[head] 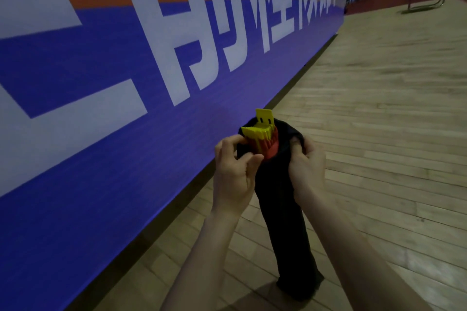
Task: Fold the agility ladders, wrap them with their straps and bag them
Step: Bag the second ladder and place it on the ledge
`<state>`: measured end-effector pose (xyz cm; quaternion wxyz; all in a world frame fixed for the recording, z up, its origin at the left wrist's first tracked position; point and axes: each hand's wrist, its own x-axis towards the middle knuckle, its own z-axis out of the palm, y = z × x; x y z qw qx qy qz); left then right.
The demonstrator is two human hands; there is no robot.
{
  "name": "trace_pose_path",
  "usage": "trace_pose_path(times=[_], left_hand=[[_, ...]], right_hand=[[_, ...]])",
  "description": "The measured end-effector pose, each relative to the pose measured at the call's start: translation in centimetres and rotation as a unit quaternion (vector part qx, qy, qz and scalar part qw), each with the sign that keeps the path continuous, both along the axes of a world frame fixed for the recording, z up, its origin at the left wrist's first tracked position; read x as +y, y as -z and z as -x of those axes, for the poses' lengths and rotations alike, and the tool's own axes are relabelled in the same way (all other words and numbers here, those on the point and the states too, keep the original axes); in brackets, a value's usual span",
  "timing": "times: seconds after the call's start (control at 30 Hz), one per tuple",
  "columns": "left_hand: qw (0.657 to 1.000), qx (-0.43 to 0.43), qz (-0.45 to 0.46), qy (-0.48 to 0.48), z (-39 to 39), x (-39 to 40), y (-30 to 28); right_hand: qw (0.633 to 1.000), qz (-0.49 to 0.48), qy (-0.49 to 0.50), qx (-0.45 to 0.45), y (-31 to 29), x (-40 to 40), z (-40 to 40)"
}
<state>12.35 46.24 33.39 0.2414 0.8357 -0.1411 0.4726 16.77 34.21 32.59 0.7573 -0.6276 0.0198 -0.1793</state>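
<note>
A long black bag (pixel 285 222) stands upright on the wooden floor in front of me. The folded ladder rungs (pixel 262 137), yellow ones above red ones, poke out of its open mouth, and one yellow rung sticks up higher than the rest. My left hand (pixel 233 168) pinches the bag's rim on the left side, fingertips against the yellow rungs. On the right side my right hand (pixel 307 163) grips the rim, fingers curled into the dark fabric. The ladder's straps are hidden inside the bag.
A tall blue and orange banner wall (pixel 101 108) with large white characters runs along the left, close to the bag. Wooden floor (pixel 379 108) stretches to the right. A metal frame (pixel 424 2) stands far back at the upper right.
</note>
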Motion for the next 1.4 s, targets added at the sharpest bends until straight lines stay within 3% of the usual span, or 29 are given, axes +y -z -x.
trace_pose_path(times=[0.13, 0.23, 0.37, 0.5, 0.57, 0.67, 0.7, 0.77, 0.93, 1.03, 1.1, 1.2, 1.3, 1.4], left_hand=[[0.991, 0.065, -0.091, 0.07, 1.1, -0.2, -1.6], [0.965, 0.202, -0.16, 0.055, 2.2, -0.2, -3.9], [0.949, 0.269, -0.005, 0.162, 2.4, 0.1, -7.3], [0.961, 0.181, 0.112, 0.176, 1.7, -1.0, -8.9], [0.962, 0.123, 0.19, 0.153, 1.3, -1.0, -9.1], [0.949, 0.083, 0.267, 0.146, 0.9, -1.2, -9.5], [0.95, 0.082, 0.268, 0.14, 0.9, -1.5, -9.6], [0.949, 0.081, 0.272, 0.14, 1.0, -1.8, -9.4], [0.889, 0.135, 0.378, 0.222, 1.4, -0.2, -7.8], [0.87, 0.301, 0.342, 0.189, 1.0, 0.7, -4.9], [0.868, 0.395, 0.254, 0.159, 0.0, 0.5, -3.7], [0.913, 0.386, 0.097, 0.086, -2.1, -0.5, -6.5], [0.943, 0.322, 0.077, -0.017, -4.3, -0.5, -14.3], [0.94, 0.326, 0.091, -0.046, -5.1, -0.2, -23.3]], right_hand=[[1.0, -0.005, -0.009, -0.009, -0.2, -0.1, -0.5], [1.0, -0.007, -0.021, -0.004, 0.1, -0.3, -1.0], [0.996, -0.057, -0.066, 0.0, -0.2, -0.5, -0.7], [0.98, -0.11, -0.166, 0.004, -0.8, -1.1, 0.3], [0.961, -0.079, -0.264, -0.016, -0.8, -1.8, 1.6], [0.935, 0.098, -0.338, -0.032, -0.5, -1.9, 3.0], [0.933, 0.16, -0.322, -0.03, -0.2, -1.4, 3.0], [0.95, 0.195, -0.241, -0.038, 0.3, -0.6, 2.6], [0.983, 0.131, -0.116, -0.06, -0.7, -0.9, 1.4], [0.994, 0.069, -0.065, -0.062, -4.3, -1.3, -0.3], [0.996, 0.043, -0.052, -0.066, -7.8, -1.2, -1.5], [0.996, 0.015, -0.059, -0.071, -14.5, -0.6, -3.1], [0.994, -0.038, -0.074, -0.067, -22.6, -0.3, -5.0], [0.994, -0.046, -0.08, -0.064, -30.4, -0.8, -5.8]])
